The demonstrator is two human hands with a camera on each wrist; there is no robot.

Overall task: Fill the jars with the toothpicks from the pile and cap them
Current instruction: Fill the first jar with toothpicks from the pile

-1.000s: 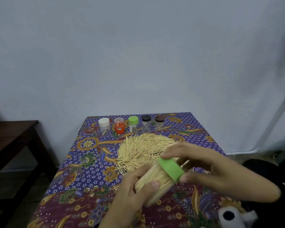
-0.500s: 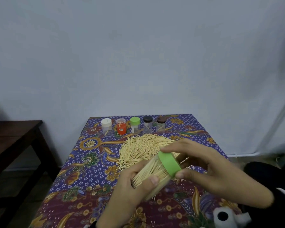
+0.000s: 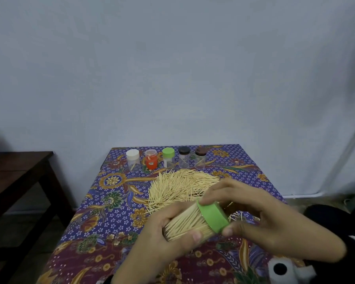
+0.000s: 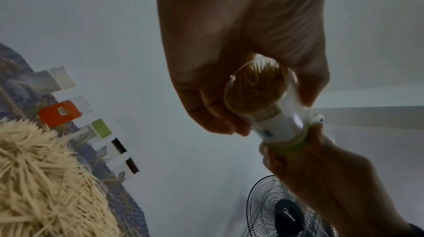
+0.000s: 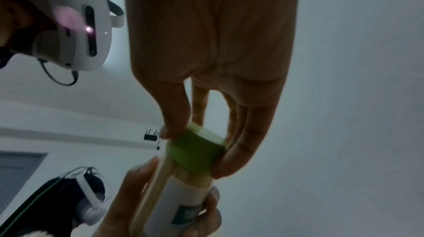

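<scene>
Lower centre of the head view: left hand [image 3: 162, 232] grips a clear jar [image 3: 184, 224] packed with toothpicks, right hand [image 3: 260, 218] pinches its green cap [image 3: 213, 217]; five capped, near-empty jars [image 3: 166, 158] line the table's far edge [image 3: 230, 144] behind the pile [image 3: 178, 185].

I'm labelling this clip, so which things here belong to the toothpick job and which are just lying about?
Belongs to the job:
- full jar, gripped by left hand
- green cap, pinched by right hand
- toothpick pile
- five capped jars at the table's far edge

Lying about:
- dark side table
- fan
- black-and-white plush toy
</scene>
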